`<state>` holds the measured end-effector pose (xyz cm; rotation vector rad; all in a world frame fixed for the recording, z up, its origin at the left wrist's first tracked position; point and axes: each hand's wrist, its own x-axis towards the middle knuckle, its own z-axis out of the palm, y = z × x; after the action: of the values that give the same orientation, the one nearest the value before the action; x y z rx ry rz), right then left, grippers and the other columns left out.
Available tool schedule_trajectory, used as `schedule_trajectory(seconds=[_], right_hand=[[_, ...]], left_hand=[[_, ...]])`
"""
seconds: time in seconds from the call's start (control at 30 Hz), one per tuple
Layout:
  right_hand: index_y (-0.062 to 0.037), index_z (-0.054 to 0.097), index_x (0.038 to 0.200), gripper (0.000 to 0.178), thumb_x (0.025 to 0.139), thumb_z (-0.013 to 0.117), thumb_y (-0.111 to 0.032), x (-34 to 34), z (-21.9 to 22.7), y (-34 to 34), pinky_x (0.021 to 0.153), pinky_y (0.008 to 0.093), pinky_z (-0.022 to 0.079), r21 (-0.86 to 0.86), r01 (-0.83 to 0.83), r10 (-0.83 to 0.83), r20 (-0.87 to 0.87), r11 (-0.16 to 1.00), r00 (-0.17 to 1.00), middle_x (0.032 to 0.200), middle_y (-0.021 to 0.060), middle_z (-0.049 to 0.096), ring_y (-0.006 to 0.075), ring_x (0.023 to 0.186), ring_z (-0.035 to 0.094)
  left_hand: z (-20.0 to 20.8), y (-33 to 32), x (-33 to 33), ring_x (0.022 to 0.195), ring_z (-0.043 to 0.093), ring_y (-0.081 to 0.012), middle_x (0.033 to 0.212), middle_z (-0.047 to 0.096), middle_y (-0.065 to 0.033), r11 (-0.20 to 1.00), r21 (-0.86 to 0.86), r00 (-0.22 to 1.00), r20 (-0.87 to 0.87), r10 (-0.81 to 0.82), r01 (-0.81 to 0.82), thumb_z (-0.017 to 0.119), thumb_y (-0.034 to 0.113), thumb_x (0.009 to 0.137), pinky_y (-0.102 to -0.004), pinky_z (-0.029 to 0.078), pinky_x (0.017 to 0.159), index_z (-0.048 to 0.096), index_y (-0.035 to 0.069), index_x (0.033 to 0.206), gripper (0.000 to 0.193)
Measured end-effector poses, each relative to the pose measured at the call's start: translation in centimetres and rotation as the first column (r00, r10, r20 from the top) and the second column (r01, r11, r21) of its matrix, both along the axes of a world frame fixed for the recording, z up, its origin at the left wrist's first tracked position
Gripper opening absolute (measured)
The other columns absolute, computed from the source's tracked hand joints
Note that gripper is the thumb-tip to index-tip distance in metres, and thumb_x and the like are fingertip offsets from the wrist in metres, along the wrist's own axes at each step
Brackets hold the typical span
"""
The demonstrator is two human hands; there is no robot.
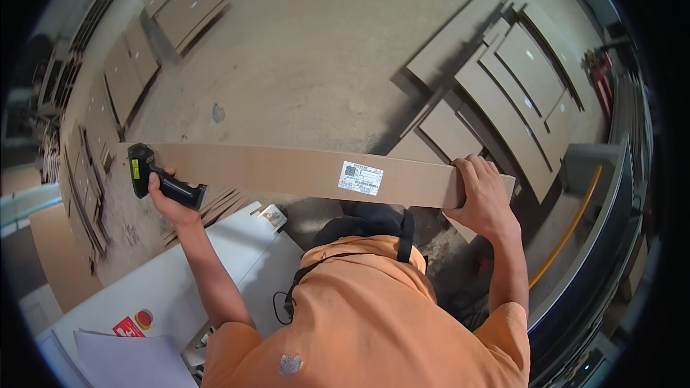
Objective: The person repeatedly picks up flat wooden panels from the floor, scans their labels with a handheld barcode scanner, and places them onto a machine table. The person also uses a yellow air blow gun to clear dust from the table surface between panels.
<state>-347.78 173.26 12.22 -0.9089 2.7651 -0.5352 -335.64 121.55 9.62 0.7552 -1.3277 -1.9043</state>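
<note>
A long, narrow brown board [287, 167] stretches across in front of me at about waist height, with a white printed label [361, 177] right of its middle. My right hand [483, 197] grips the board near its right end, fingers over the far edge. In my left hand [172, 197] is a black handheld barcode scanner [167, 181], held by its handle against the board's left end. The fingers of that hand wrap round the handle, partly hidden behind it. Whether they also bear the board cannot be made out.
Stacks of flat brown boards [514, 93] lie on the floor at the right, with more stacks [188, 11] at the far left. A white machine [237, 266] with a red button [144, 318] and paper sheets [129, 359] stands close left. A yellow bar [568, 226] runs along equipment at right.
</note>
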Motion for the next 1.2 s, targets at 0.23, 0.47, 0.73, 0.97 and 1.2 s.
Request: schedule_trajectory(seconds=[0.23, 0.47, 0.73, 0.97, 1.2], right_hand=[[-0.0018, 0.054, 0.113, 0.061, 0.060, 0.081, -0.013, -8.3, -7.5, -13.3, 0.085, 0.0426, 0.044, -0.085, -0.170, 0.174, 0.032, 0.982, 0.984, 0.098, 0.0134, 0.056, 0.0331, 0.096, 0.056], [-0.0022, 0.054, 0.109, 0.059, 0.058, 0.081, -0.014, -18.7, -12.2, -20.7, 0.079, 0.0438, 0.046, -0.153, -0.451, 0.455, -0.013, 0.879, 0.891, 0.095, 0.0150, 0.056, 0.0353, 0.089, 0.056], [0.0001, 0.051, 0.116, 0.074, 0.059, 0.089, -0.027, -23.9, -16.2, -32.7, 0.076, 0.0438, 0.052, -0.176, -0.797, 0.809, -0.009, 0.578, 0.588, 0.096, 0.0142, 0.056, 0.0337, 0.088, 0.061], [0.0009, 0.050, 0.125, 0.080, 0.066, 0.086, -0.040, -22.8, -15.0, -48.3, 0.081, 0.0452, 0.054, -0.148, -0.865, 0.866, 0.237, 0.480, 0.440, 0.107, 0.0204, 0.062, 0.0377, 0.096, 0.065], [-0.0015, 0.061, 0.118, 0.063, 0.080, 0.075, -0.049, -22.6, -16.2, -67.1, 0.083, 0.0390, 0.053, 0.160, -0.870, 0.493, 0.770, 0.466, 0.406, 0.099, 0.0204, 0.070, 0.0325, 0.095, 0.069]], left_hand=[[-2.4, -8.9, 2.1, 0.080, 0.061, -0.0158, 0.087, 0.062, -0.0030, 0.971, -0.099, 0.975, 0.008, 0.221, -0.219, 0.056, 0.035, 0.095, -0.0324, 0.052, 0.066, 0.057, 0.008, 0.101, 0.028], [-3.4, -5.6, 1.2, 0.081, 0.060, -0.0126, 0.085, 0.062, -0.0018, 0.736, -0.019, 0.734, 0.065, 0.676, -0.676, 0.064, 0.033, 0.092, -0.0297, 0.053, 0.073, 0.058, 0.009, 0.105, 0.028], [-14.2, -1.0, -3.9, 0.075, 0.061, -0.0117, 0.083, 0.063, -0.0030, 0.642, 0.206, 0.669, 0.102, 0.736, -0.739, 0.066, 0.032, 0.090, -0.0244, 0.050, 0.068, 0.061, 0.007, 0.101, 0.028], [-17.4, -14.1, -2.3, 0.062, 0.059, -0.0118, 0.076, 0.063, -0.0049, 0.615, 0.241, 0.659, 0.334, 0.673, -0.751, 0.070, 0.031, 0.085, -0.0268, 0.047, 0.056, 0.063, 0.002, 0.096, 0.031], [-18.1, -32.3, 4.0, 0.062, 0.058, -0.0127, 0.076, 0.063, -0.0052, 0.524, 0.258, 0.579, 0.231, 0.782, -0.812, 0.071, 0.032, 0.084, -0.0265, 0.047, 0.056, 0.063, 0.002, 0.094, 0.033]])
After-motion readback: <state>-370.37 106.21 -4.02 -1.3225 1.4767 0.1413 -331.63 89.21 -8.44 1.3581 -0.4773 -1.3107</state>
